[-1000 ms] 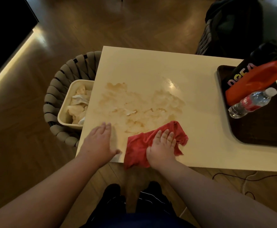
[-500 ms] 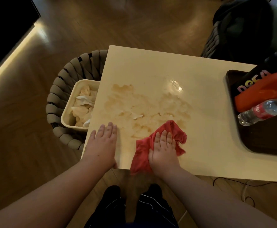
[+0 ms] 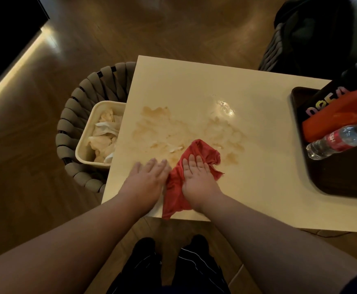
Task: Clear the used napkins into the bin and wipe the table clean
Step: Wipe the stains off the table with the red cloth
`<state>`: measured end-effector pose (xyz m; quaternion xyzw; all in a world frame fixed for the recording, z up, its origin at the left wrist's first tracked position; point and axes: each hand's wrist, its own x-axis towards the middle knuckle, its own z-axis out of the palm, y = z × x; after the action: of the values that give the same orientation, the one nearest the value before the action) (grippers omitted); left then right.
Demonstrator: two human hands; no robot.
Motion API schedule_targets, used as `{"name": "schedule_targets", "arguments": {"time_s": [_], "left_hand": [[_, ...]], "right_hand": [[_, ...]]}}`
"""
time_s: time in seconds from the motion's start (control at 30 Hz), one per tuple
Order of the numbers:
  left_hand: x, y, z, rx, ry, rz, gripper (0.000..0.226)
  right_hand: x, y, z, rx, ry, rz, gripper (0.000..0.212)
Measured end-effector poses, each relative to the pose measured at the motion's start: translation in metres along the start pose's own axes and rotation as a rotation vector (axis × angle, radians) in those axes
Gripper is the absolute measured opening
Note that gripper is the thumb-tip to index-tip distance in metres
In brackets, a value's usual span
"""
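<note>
A cream table (image 3: 258,166) carries a wide brown wet stain (image 3: 165,128) across its left half. My right hand (image 3: 196,177) lies flat, fingers spread, pressing a red cloth (image 3: 205,151) onto the near part of the stain. One end of the cloth hangs over the table's near edge. My left hand (image 3: 148,179) rests flat on the table right beside the cloth, holding nothing. A small white napkin scrap (image 3: 175,149) lies on the stain just ahead of the cloth. The cream bin (image 3: 86,141) beside the table's left edge holds crumpled used napkins (image 3: 105,134).
The bin sits on a round woven stool (image 3: 71,115) left of the table. At the right, a dark tray (image 3: 343,177) holds an orange bottle (image 3: 332,119), a water bottle (image 3: 338,141) and a black item. A dark chair (image 3: 304,39) stands behind.
My right hand has pushed the red cloth forward and left onto the stain. My left hand has slid right until it is next to the cloth.
</note>
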<state>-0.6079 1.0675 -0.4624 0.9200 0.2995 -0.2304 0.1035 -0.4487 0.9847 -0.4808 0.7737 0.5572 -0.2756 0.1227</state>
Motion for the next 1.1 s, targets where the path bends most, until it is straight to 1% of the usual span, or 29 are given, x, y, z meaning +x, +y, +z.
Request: {"name": "schedule_targets", "arguments": {"time_s": [0.03,0.1,0.2,0.27,0.4,0.57,0.7,0.83,0.93,1.03,1.1], "left_hand": [[-0.002,0.006,0.004,0.031,-0.033,0.047,0.068],[-0.002,0.011,0.007,0.056,-0.054,0.044,0.070],[-0.001,0.002,-0.012,0.042,0.053,-0.040,0.091],[-0.004,-0.006,-0.023,0.020,0.116,-0.077,0.103],[-0.010,-0.012,-0.024,0.017,0.139,-0.091,0.097],[-0.005,-0.012,-0.022,-0.113,0.174,-0.146,0.090],[0.000,-0.004,-0.019,-0.138,0.151,-0.141,0.095],[0.004,0.002,-0.014,-0.141,0.163,-0.121,0.095],[0.006,0.006,-0.014,-0.130,0.159,-0.112,0.100],[0.007,0.013,-0.020,-0.129,0.139,-0.076,0.104],[0.008,0.022,-0.025,-0.141,0.125,0.002,0.101]], "right_hand": [[-0.007,0.003,0.003,0.004,-0.011,-0.022,0.061],[-0.017,0.015,0.009,-0.006,-0.019,-0.040,0.061],[-0.024,0.029,0.007,0.014,-0.057,-0.032,0.060],[-0.024,0.031,0.004,0.035,-0.047,-0.029,0.060],[-0.026,0.030,0.001,0.073,-0.038,-0.026,0.060],[0.008,0.037,-0.017,0.080,0.029,0.084,0.061],[0.021,0.016,-0.020,0.032,-0.001,0.144,0.069],[0.003,0.002,-0.009,0.004,-0.029,0.027,0.077],[-0.020,0.016,0.003,0.008,-0.029,-0.074,0.066],[-0.033,0.037,0.003,0.114,-0.019,-0.106,0.065],[-0.037,0.046,-0.001,0.281,0.036,-0.126,0.065]]}}
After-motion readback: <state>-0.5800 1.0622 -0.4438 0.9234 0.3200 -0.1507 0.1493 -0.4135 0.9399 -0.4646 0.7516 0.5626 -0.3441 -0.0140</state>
